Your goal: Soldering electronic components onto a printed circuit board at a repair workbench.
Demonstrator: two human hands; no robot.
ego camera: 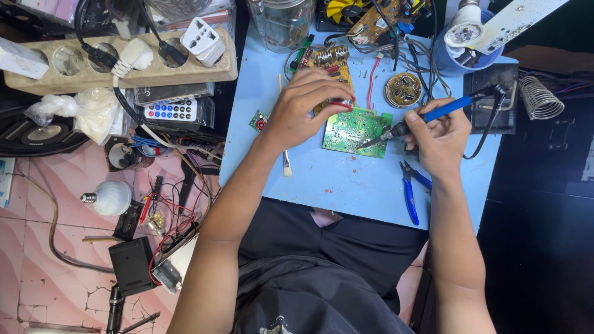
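Observation:
A green circuit board [354,131] lies solder side up on the blue work board [346,179]. My left hand [306,105] rests at the circuit board's upper left edge, fingers curled over a brown circuit board [331,60] behind it. My right hand [440,137] grips a blue-handled soldering iron [427,117], whose tip touches the green board's right side. The iron's cord runs back to the right.
Blue-handled cutters [409,192] lie near my right wrist. A small brush [286,162] lies by my left wrist. A round circuit board [403,89], a glass jar [283,21] and a coiled iron stand [540,98] sit behind. Power strip [124,65], remote [170,110] and bulb [110,198] lie at left.

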